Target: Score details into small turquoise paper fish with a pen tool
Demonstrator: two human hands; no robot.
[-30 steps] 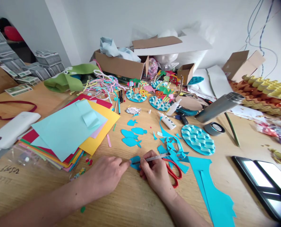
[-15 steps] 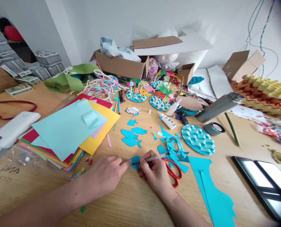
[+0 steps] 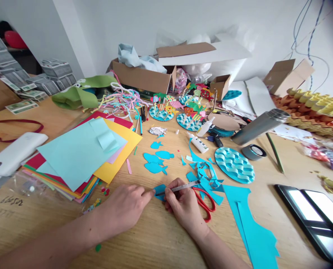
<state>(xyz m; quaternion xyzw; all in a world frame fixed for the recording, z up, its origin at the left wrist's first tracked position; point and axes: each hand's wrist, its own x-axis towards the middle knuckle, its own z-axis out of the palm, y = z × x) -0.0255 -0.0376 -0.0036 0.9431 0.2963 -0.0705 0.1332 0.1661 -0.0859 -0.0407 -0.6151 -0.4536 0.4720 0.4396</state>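
My right hand (image 3: 183,205) is closed round a thin grey pen (image 3: 183,186), its tip resting on a small blue paper cut-out (image 3: 159,191) at the table's near middle. My left hand (image 3: 124,207) lies beside it, one fingertip pressing the cut-out's left edge, the other fingers curled. Red-handled scissors (image 3: 204,203) lie just right of my right hand. Several finished blue paper fish (image 3: 155,164) rest a little farther back. Blue paper scraps (image 3: 204,173) lie to the right of them.
A stack of coloured paper sheets (image 3: 82,157) lies at left, a white device (image 3: 13,153) beyond it. A glue bottle (image 3: 197,142), a round blue wave disc (image 3: 233,164), a tape roll (image 3: 253,152) and a metal flask (image 3: 260,127) stand right of centre. A large blue sheet (image 3: 253,231) and tablet (image 3: 312,216) lie near right.
The pen in my right hand has shifted very slightly left over the cut-out. Nothing else has moved.
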